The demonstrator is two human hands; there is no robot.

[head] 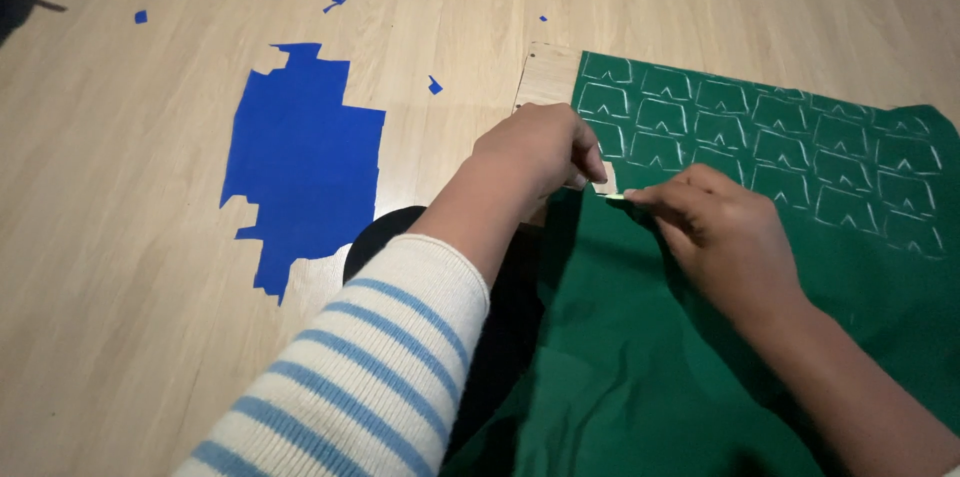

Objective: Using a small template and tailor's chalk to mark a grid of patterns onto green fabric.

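— How are the hands set?

— The left hand (540, 149) is curled, knuckles up, fingers pinned on a small pale card (604, 178) at the near edge of the wooden board (548, 75). The right hand (715, 227) pinches a sliver of chalk (615, 196) against that card.

— And the cloth?

— One green cloth (700, 337) lies over the board and the lap, chalked with rows of outlines. On the floor (120, 237) to the left is one large blue scrap (305, 162).

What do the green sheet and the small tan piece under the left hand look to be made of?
Green sheet: likely woven cloth, matte; it drapes in soft folds and carries white chalk-like outlines. Tan piece: probably stiff card, flat with a straight edge, mostly hidden by the left hand.
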